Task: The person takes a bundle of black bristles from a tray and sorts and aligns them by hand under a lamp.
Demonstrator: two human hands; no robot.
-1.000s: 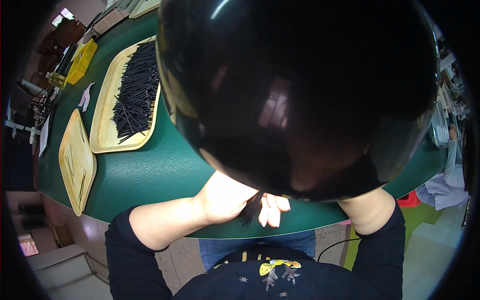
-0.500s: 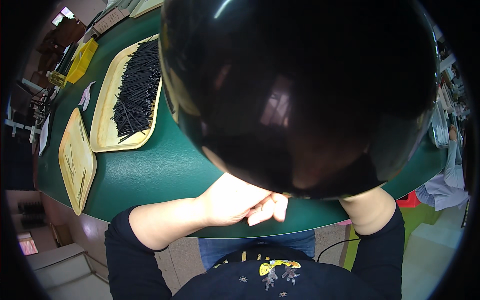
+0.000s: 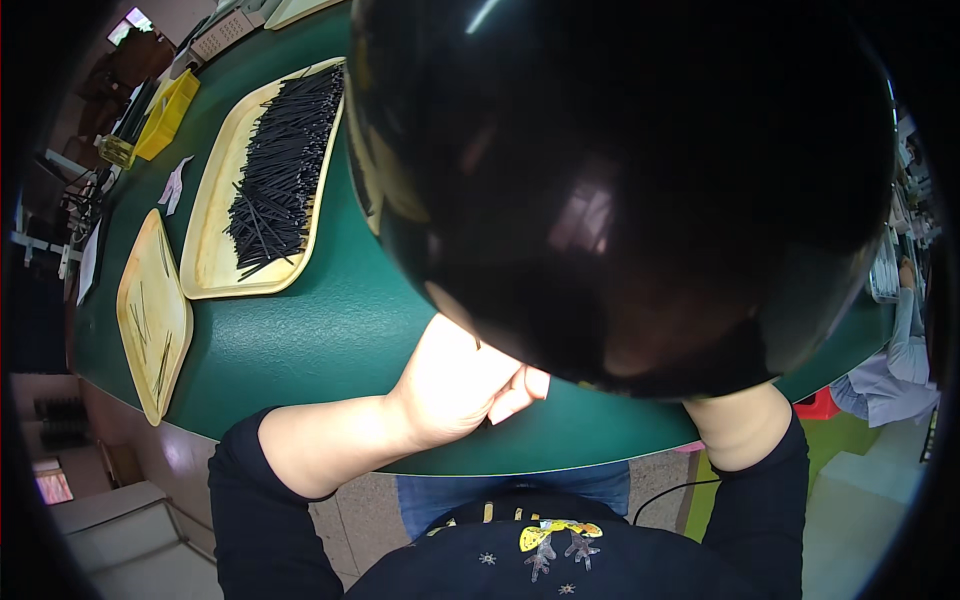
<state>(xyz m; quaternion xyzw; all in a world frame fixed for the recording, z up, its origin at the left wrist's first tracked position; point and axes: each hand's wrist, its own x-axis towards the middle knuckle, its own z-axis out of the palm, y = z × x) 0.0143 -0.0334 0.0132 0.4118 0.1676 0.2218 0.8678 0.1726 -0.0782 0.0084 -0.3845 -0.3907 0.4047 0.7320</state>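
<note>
A large glossy black dome, shaped like a lamp shade (image 3: pixel 620 200), covers the middle of the view and hides much of the work area. My left hand (image 3: pixel 460 385) is at its lower left edge, brightly lit, with its fingers curled in. A tiny dark bit shows by that hand, but what the fingers hold cannot be made out. Of my right arm only the forearm and wrist (image 3: pixel 740 425) show; the hand itself is hidden under the dome. To the left, a cream tray (image 3: pixel 212 245) holds a thick heap of thin black sticks or tubes (image 3: pixel 285 165).
A smaller cream tray (image 3: pixel 140 300) with a few thin strands lies at the left edge of the green table (image 3: pixel 300 350). Beyond are a paper scrap (image 3: pixel 175 186) and a yellow bin (image 3: pixel 168 115). Another person's sleeve (image 3: pixel 905 335) shows at far right, near a red object (image 3: pixel 820 403).
My left hand has shifted slightly up and left, and less of its fingers shows. The dome appears a little farther right in the picture. My right forearm has hardly moved.
</note>
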